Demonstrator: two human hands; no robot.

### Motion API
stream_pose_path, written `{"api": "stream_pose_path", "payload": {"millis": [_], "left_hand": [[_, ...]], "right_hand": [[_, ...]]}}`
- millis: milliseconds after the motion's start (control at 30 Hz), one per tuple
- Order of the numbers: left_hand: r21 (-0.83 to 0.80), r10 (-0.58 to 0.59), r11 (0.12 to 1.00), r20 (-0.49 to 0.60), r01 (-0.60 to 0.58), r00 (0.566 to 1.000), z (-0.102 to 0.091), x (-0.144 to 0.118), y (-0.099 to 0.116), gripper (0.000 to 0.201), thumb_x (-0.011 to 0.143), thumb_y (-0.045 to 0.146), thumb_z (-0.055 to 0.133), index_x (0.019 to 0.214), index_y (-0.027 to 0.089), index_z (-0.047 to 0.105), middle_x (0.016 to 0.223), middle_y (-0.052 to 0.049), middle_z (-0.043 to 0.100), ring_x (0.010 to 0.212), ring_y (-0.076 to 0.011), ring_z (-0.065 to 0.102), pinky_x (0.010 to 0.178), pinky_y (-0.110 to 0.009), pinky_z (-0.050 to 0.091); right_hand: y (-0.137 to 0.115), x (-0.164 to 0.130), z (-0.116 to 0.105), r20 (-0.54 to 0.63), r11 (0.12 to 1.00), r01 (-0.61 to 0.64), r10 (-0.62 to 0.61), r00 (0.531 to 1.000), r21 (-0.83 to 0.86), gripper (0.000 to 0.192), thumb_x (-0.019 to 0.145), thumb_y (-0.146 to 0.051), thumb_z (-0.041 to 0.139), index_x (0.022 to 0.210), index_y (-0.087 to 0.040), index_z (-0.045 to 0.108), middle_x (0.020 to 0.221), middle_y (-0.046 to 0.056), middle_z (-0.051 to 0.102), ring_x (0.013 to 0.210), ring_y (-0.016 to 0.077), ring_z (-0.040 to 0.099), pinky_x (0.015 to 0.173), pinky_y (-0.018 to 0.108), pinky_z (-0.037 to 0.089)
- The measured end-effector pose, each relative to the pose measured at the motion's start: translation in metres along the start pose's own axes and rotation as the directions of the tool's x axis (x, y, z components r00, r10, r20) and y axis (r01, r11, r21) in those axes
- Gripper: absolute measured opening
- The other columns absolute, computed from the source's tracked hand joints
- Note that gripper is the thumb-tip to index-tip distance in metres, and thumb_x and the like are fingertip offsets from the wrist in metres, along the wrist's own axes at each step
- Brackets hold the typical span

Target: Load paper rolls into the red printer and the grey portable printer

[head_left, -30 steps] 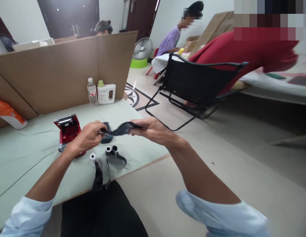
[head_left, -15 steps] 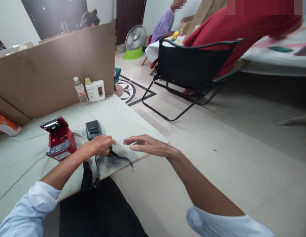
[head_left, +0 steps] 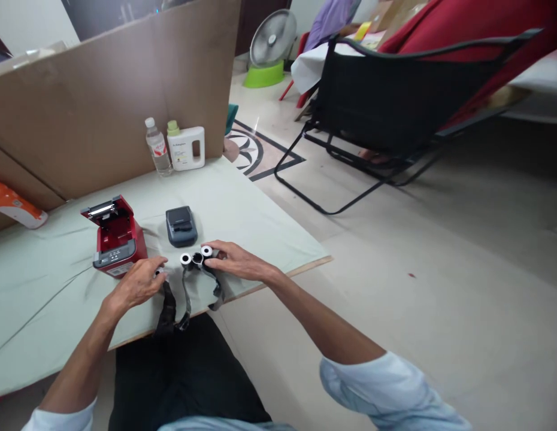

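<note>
Three small rolls with black ribbon tails stand together on the pale green table cover. My right hand holds the rightmost roll at its fingertips. My left hand curls over another small roll, whose black ribbon hangs over the table's front edge. A red printer with its lid open stands just behind my left hand. A dark grey printer lies behind the rolls.
A water bottle and a white jug stand against a cardboard wall. An orange object lies at far left. A black folding chair and a fan stand on the floor to the right.
Both hands held a black ribbon up between them; it was let down. The right hand has moved left onto the rolls, the left onto a roll by the red printer.
</note>
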State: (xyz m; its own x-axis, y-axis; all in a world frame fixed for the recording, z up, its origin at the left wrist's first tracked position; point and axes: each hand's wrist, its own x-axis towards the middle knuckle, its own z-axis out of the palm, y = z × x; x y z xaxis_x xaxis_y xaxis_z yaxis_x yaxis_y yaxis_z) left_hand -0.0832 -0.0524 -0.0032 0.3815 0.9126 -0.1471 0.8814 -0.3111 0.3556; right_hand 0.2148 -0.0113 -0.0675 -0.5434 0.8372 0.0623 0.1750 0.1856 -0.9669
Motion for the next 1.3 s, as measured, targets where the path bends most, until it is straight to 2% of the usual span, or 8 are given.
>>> {"api": "stream_pose_path", "payload": {"millis": [200,367,567,733,833,1000,1167,1300], "left_hand": [[-0.009,0.012,1.0,-0.072,-0.012,0.997,0.002,-0.01,0.003,0.037,0.097,0.032,0.051,0.127,0.022,0.069,0.127,-0.012,0.075,0.122,-0.0319,0.068,0.11,-0.044,0.05],[-0.049,0.039,0.998,-0.05,-0.041,0.998,0.007,-0.011,0.006,0.039,0.095,0.03,0.056,0.133,0.022,0.066,0.131,-0.011,0.073,0.126,-0.0309,0.066,0.112,-0.043,0.049],[-0.049,0.035,0.998,-0.086,-0.04,0.996,0.009,-0.002,0.015,0.055,0.091,0.028,0.063,0.145,0.022,0.057,0.136,-0.013,0.07,0.121,-0.031,0.068,0.105,-0.043,0.053],[0.0,0.084,0.996,-0.094,-0.084,0.992,0.012,0.014,0.021,0.051,0.092,0.025,0.06,0.143,0.021,0.059,0.144,-0.013,0.065,0.131,-0.0318,0.063,0.11,-0.044,0.05],[0.016,0.062,0.998,-0.062,-0.061,0.996,0.016,0.018,0.019,0.043,0.091,0.02,0.057,0.133,0.023,0.065,0.135,-0.012,0.071,0.123,-0.0321,0.067,0.106,-0.045,0.052],[0.012,0.031,0.999,-0.103,-0.03,0.994,0.01,0.007,0.009,0.036,0.09,0.024,0.059,0.124,0.024,0.068,0.119,-0.011,0.076,0.111,-0.0309,0.069,0.098,-0.042,0.052],[-0.034,0.013,0.999,-0.046,-0.014,0.999,-0.005,0.003,0.011,0.027,0.089,0.023,0.056,0.112,0.023,0.069,0.086,-0.004,0.074,0.076,-0.0224,0.067,0.073,-0.033,0.051],[0.041,-0.01,0.999,-0.052,0.012,0.999,0.0,0.006,0.015,0.03,0.09,0.024,0.057,0.118,0.022,0.067,0.098,-0.008,0.075,0.09,-0.0275,0.07,0.081,-0.037,0.051]], "right_hand": [[0.002,0.011,0.021,-0.009,0.997,-0.036,0.037,0.999,0.068,0.039,0.089,-0.047,0.066,0.11,-0.014,0.071,0.094,0.005,0.064,0.074,0.015,0.052,0.064,0.026,0.043],[-0.002,0.018,0.038,0.002,0.993,-0.025,0.025,1.0,0.119,0.043,0.087,-0.049,0.067,0.112,-0.014,0.071,0.091,0.004,0.065,0.075,0.0153,0.052,0.063,0.026,0.043],[0.0,0.016,0.03,0.051,0.99,-0.069,0.063,0.997,0.121,0.047,0.086,-0.051,0.068,0.112,-0.013,0.073,0.083,0.002,0.063,0.066,0.013,0.048,0.061,0.025,0.039],[0.003,0.014,0.024,0.078,0.99,-0.071,0.062,0.995,0.12,0.048,0.088,-0.053,0.065,0.113,-0.012,0.072,0.073,-0.002,0.055,0.061,0.0112,0.041,0.056,0.024,0.032],[0.001,0.013,0.024,0.05,0.993,-0.057,0.052,0.997,0.106,0.044,0.088,-0.05,0.064,0.11,-0.012,0.073,0.074,-0.002,0.055,0.062,0.0114,0.04,0.056,0.024,0.032],[-0.003,0.011,0.021,0.047,0.995,-0.053,0.049,0.998,0.087,0.036,0.088,-0.046,0.063,0.103,-0.015,0.074,0.073,-0.002,0.056,0.062,0.0121,0.042,0.056,0.024,0.033],[-0.013,0.01,0.02,0.047,0.996,-0.082,0.08,0.996,0.036,0.029,0.084,-0.037,0.064,0.101,-0.016,0.074,0.069,-0.003,0.055,0.062,0.0126,0.042,0.057,0.024,0.032],[-0.018,0.009,0.018,0.029,0.993,-0.114,0.114,0.993,0.003,0.029,0.08,-0.031,0.063,0.102,-0.017,0.075,0.07,-0.002,0.057,0.063,0.0135,0.044,0.06,0.025,0.035]]}}
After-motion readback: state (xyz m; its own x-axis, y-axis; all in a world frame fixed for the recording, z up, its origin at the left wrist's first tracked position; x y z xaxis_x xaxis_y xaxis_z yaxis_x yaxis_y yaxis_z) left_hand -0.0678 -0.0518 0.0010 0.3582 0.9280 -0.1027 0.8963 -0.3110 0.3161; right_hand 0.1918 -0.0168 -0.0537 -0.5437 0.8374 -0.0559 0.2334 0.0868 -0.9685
